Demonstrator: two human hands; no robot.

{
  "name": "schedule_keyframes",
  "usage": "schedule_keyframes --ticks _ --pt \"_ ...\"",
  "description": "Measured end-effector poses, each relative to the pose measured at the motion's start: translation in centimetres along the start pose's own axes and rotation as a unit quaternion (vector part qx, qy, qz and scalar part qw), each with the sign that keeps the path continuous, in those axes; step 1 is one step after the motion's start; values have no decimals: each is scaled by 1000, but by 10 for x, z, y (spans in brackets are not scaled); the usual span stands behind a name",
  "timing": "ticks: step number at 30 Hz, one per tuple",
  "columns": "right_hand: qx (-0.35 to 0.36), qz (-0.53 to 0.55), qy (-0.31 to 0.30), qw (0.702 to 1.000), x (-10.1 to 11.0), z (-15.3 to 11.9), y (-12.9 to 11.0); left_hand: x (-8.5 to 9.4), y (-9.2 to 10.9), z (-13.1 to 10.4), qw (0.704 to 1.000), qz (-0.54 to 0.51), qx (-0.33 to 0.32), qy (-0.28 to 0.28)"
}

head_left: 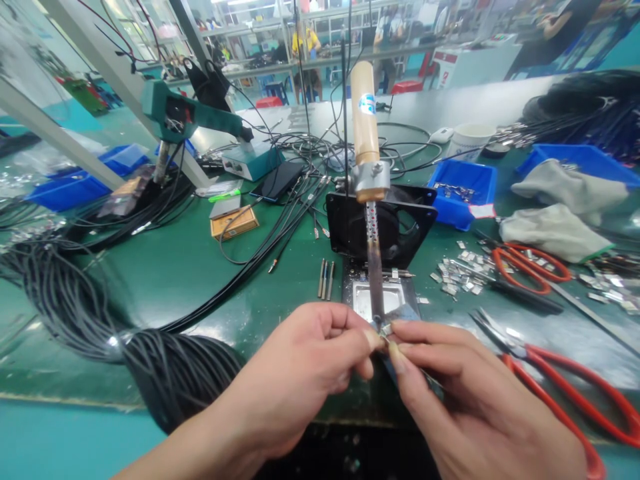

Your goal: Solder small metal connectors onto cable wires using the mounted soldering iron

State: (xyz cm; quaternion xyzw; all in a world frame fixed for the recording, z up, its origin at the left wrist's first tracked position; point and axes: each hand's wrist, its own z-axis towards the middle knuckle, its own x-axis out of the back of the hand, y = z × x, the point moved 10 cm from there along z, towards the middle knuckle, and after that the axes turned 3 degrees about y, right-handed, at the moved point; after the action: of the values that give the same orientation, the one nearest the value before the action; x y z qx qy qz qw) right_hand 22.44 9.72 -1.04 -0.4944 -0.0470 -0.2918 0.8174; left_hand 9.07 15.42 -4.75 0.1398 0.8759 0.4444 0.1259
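My left hand (325,353) is closed in a pinch near the front edge of the bench; what its fingertips hold is too small to make out. Against it, my right hand (465,387) pinches a small silvery metal connector piece (386,329) between thumb and fingers. Both sets of fingertips meet just below the dark tip of a soldering iron (375,267), clamped upright with its wooden handle on top. Behind the hands lies a shallow metal tray (363,300), partly covered by the iron. A black fan (395,223) stands behind the iron.
Red-handled pliers (545,360) and red-handled scissors (530,267) lie to the right, near scattered metal pieces (463,270). A blue bin (463,190) and gloves (555,230) sit behind. Bundled black cables (175,367) lie left. A green hot-glue gun (185,117) hangs further back.
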Motion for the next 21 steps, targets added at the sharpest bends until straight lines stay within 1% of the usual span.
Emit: schedule_keyframes --ticks 9,15,21 --pt "11 -9 -3 1000 1 2 -4 0 1 -2 1000 -2 3 2" --pt "-7 3 8 1000 3 1 -2 -1 2 -1 1000 1 -1 -2" --pt "25 -8 -5 1000 -1 -1 -4 1 -1 -2 1000 -2 -1 -5"
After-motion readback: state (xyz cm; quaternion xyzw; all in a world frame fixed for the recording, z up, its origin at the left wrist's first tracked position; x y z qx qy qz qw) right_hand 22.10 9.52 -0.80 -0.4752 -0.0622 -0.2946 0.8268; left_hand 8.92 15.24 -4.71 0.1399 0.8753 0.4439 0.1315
